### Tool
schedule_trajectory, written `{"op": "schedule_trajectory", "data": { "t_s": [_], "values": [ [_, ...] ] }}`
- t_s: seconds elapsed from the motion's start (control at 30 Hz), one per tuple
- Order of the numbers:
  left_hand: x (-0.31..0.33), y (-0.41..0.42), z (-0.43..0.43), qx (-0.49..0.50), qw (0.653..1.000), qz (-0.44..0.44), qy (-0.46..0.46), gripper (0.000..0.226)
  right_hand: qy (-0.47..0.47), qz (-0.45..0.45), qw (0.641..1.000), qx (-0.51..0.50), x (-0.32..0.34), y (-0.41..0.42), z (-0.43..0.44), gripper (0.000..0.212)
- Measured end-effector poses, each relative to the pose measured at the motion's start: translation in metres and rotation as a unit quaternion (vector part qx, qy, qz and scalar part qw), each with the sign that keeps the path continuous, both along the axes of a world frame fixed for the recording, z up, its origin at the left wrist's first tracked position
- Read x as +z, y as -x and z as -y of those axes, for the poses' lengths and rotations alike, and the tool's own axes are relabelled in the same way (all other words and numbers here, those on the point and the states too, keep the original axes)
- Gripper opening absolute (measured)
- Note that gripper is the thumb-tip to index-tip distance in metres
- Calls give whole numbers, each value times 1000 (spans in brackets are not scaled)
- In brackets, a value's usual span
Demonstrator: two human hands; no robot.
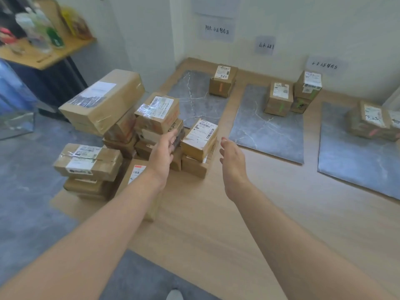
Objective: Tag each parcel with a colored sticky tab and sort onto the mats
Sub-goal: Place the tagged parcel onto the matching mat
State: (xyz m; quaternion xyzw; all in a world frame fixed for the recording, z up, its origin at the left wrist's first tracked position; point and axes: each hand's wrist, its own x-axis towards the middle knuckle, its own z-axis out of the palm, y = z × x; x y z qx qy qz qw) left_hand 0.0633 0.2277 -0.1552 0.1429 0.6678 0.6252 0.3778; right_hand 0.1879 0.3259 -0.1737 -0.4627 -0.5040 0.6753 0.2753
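A pile of brown cardboard parcels (121, 126) stands on the floor at centre left. A small parcel with a white barcode label (200, 138) sits at the pile's right side. My left hand (162, 152) reaches out just left of it, fingers apart, holding nothing. My right hand (232, 163) is open a little to its right, apart from it. Three grey marble-look mats lie along the wall: the left mat (192, 98) bears one parcel with an orange tab (223, 80), the middle mat (266, 131) bears parcels with green tabs (279, 98), the right mat (357, 156) bears parcels with a pink tab (372, 120).
Paper signs (217, 30) with handwriting hang on the wall above each mat. A wooden side table (43, 55) with bottles stands at far left, a clear blue container (13, 100) below it. Light wood boards (216, 213) cover the floor between pile and mats, grey floor around.
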Motion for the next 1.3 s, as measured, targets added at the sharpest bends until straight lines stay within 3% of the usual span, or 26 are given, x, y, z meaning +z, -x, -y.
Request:
{"op": "schedule_trajectory", "data": {
  "t_s": [0.13, 0.23, 0.47, 0.67, 0.87, 1.3],
  "values": [
    [-28, 25, -22, -32, 999, -24, 17, 48, 0, 12, 1000, 15, -28, 28, -10, 27],
    [-46, 38, -39, -46, 997, -41, 36, 30, -24, 41, 999, 27, -53, 48, -18, 38],
    [-62, 46, -55, -81, 995, -45, 24, 34, 14, 62, 998, 10, -73, 65, -16, 30],
    [-55, 31, -70, -111, 993, -30, 2, 40, 10, 21, 999, -37, -63, 43, -25, 33],
    [-39, -27, -86, -123, 991, -42, -5, 42, -22, 2, 995, -97, -45, -16, -35, 45],
    [-66, -218, -84, -123, 992, 25, 16, 45, -59, 18, 992, -113, -80, -225, -20, 38]
  ]
}}
